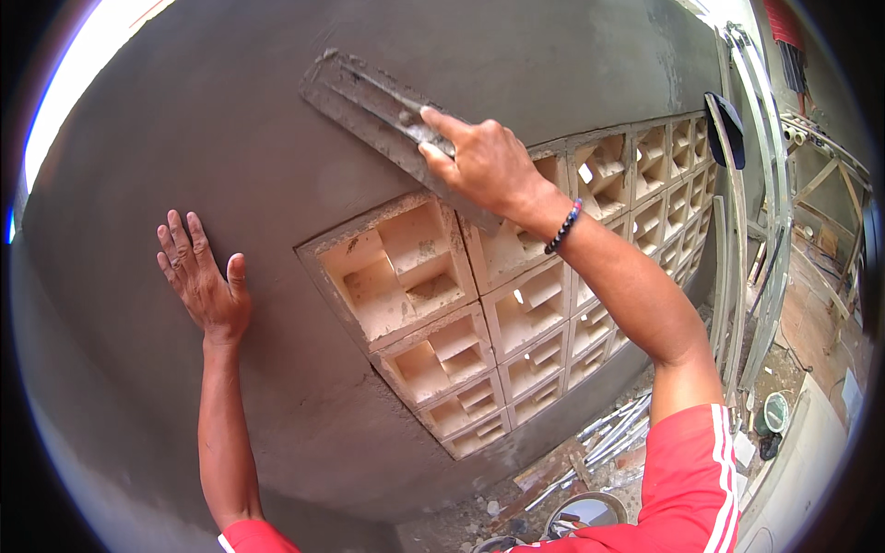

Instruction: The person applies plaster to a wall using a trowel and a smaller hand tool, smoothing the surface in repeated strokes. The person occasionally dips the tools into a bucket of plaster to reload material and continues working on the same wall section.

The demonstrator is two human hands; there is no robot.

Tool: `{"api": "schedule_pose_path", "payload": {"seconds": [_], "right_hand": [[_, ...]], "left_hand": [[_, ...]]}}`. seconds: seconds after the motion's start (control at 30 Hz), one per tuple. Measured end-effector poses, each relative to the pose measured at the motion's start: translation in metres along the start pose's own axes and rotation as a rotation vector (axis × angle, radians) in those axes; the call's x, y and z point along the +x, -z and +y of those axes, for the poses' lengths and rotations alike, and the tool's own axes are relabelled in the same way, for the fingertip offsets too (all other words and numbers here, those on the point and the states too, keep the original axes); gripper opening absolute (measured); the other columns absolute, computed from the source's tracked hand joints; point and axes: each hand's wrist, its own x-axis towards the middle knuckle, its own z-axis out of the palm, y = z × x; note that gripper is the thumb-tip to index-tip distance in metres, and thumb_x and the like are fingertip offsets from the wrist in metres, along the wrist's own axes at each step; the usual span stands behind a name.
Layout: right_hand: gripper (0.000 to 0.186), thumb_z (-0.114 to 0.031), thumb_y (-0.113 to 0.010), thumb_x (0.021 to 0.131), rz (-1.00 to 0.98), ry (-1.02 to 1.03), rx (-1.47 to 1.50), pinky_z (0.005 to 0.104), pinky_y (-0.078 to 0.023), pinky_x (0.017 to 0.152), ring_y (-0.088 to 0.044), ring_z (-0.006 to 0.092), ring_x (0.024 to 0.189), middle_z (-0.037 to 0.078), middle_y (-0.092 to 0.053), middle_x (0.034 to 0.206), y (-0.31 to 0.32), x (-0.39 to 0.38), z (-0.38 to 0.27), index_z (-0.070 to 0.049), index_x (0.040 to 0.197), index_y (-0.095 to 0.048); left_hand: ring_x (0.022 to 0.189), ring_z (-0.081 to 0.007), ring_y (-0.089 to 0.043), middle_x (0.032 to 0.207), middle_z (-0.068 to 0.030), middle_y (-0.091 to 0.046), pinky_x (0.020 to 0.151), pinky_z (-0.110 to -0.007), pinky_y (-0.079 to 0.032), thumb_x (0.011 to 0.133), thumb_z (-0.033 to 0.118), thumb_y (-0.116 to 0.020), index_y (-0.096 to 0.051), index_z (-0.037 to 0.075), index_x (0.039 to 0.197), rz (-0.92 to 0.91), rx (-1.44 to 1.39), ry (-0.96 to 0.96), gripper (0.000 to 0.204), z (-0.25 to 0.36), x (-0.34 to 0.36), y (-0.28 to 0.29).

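Fresh grey plaster covers the wall (249, 111) in front of me. My right hand (493, 170) grips the handle of a long rectangular plastering trowel (343, 103), and its blade lies along the wall above the vent blocks. Part of the handle is hidden by my fingers. Lower and to the left, my left hand (207, 281) is open with fingers stretched up, holding nothing. Its palm faces the plaster; whether it touches, I cannot tell. Cream-coloured hollow vent blocks (433, 309) are set in a grid right of that hand, under my right forearm.
Tall metal lengths (779, 194) lean at the right, with a dark cap (725, 132) hung beside them. Beneath me are a bucket (590, 510), loose strips (619, 433) and rubble. A green pail (774, 413) and a pale board (791, 465) lie right. Another person (788, 41) stands far right.
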Motion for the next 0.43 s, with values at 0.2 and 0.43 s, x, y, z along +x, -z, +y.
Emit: {"api": "schedule_pose_path", "payload": {"seconds": [0.2, 0.43], "right_hand": [[0.051, -0.039, -0.059, 0.091, 0.326, -0.611, 0.080, 0.0424, -0.058, 0.077, -0.072, 0.0364, 0.079, 0.022, -0.072, 0.087, 0.078, -0.009, 0.126, -0.006, 0.130, -0.061], [0.048, -0.035, -0.066, 0.089, 0.047, -0.393, 0.063, 0.0395, -0.043, 0.107, -0.064, 0.0365, 0.112, 0.026, -0.066, 0.115, 0.042, -0.064, 0.112, -0.010, 0.130, -0.063]], "left_hand": [[0.151, -0.0290, -0.013, 0.162, -0.0099, -0.022, 0.121, -0.049, -0.009, 0.097, 0.069, -0.018, -0.028, 0.009, 0.154, 0.051, -0.014, 0.022, 0.083, 0.019, 0.008, -0.008], [0.151, -0.0297, -0.013, 0.162, -0.0101, -0.022, 0.121, -0.050, -0.008, 0.096, 0.070, -0.018, -0.027, 0.011, 0.155, 0.037, -0.004, 0.001, 0.084, 0.009, 0.003, -0.009]]}}
